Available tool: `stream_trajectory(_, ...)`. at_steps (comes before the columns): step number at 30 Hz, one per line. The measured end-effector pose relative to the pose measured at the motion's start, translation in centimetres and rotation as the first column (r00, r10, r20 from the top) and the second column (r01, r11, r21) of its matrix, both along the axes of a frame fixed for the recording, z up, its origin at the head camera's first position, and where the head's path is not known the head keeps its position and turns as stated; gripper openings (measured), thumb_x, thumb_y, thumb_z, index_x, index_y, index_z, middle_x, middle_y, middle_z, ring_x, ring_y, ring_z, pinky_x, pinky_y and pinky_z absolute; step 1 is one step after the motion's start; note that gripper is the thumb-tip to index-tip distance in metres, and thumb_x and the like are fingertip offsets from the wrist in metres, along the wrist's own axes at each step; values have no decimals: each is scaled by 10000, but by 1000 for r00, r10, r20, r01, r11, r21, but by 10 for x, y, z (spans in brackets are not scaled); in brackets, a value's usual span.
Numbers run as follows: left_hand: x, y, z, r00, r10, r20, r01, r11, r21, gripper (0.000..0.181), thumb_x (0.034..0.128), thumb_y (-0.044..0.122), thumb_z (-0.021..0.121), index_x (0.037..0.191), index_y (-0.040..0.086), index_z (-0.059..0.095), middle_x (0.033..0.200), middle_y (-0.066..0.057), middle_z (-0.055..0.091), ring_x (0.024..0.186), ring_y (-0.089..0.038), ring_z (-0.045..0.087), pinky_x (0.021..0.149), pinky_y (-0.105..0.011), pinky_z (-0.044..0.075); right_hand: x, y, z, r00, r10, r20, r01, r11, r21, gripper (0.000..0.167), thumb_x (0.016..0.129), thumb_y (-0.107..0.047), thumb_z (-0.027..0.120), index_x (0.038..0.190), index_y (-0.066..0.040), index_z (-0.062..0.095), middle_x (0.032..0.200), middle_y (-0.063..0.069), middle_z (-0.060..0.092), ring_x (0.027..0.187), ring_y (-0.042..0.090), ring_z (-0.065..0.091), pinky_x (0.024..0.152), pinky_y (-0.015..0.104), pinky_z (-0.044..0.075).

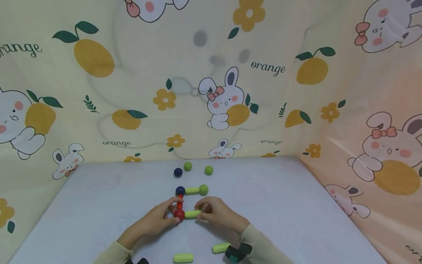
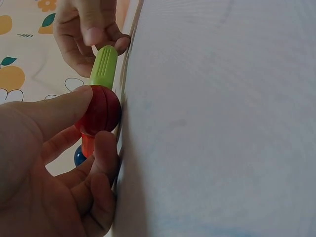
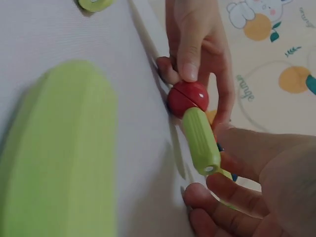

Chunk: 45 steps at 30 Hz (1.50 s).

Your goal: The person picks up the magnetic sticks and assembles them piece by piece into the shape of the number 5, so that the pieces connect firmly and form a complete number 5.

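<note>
My left hand holds a red ball between thumb and fingers on the table. A light green rod sticks out of the ball to the right. Around the rod's free end are the loosely bent fingers of my right hand; in the right wrist view the rod's end face shows uncovered between them. From the red ball a red rod runs back to a dark blue ball. Another light green rod links the blue ball to a green ball.
Farther back lie a loose dark blue ball and two green balls. Near the front edge are two loose green rods, one partly behind the right wrist band. A printed cloth hangs behind the white table.
</note>
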State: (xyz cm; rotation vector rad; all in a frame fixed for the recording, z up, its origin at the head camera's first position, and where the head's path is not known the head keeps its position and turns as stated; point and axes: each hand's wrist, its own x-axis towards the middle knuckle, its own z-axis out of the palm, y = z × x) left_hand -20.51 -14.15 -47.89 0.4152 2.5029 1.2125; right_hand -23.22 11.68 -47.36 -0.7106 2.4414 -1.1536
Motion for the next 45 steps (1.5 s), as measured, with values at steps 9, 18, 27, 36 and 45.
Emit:
stream_trajectory(9, 1, 0, 1, 1000, 1, 2, -1, 1000, -8, 569, 915, 228, 748, 1428, 204, 501, 1036, -20, 610, 732, -157, 509, 628, -246, 394, -5, 10, 8, 999, -22, -28, 21, 1000, -20, 262, 992, -258, 649, 1206, -113, 695, 1153, 16, 705, 888, 75, 656, 751, 230, 537)
stream_trajectory(18, 0, -1, 0, 1000, 5, 0, -5, 1000, 0, 570, 919, 216, 741, 1437, 216, 504, 1038, -22, 613, 732, -161, 515, 615, -247, 394, -13, 23, 15, 993, -50, -105, 45, 998, -49, 306, 1007, -278, 630, 1225, -74, 696, 1239, 93, 705, 917, 125, 691, 801, 271, 526)
stream_trajectory(27, -1, -1, -1, 1000, 1, 5, -1, 1000, 3, 576, 920, 225, 740, 1443, 213, 498, 1047, -27, 607, 746, -165, 513, 622, -247, 393, -19, 34, 23, 990, -83, -117, 72, 993, -98, 322, 1018, -255, 612, 1246, -40, 681, 1275, 134, 692, 938, 199, 706, 800, 262, 527)
stream_trajectory(36, -1, -2, -2, 1000, -17, -4, 17, 1000, 12, 577, 930, 225, 728, 1454, 203, 486, 1057, -30, 608, 740, -149, 514, 628, -240, 408, -30, 48, 26, 990, -90, -107, 70, 981, -181, 322, 1029, -200, 589, 1242, 33, 656, 1243, 258, 666, 880, 338, 703, 756, 235, 520)
stream_trajectory(45, 0, -3, -1, 999, -24, -25, 24, 999, 23, 462, 1003, 290, 628, 1435, 185, 503, 1057, -38, 602, 788, -161, 509, 675, -272, 405, -50, 53, 26, 984, -148, -100, 122, 967, -225, 341, 1036, -198, 576, 1244, 66, 638, 1246, 307, 638, 876, 377, 690, 774, 324, 551)
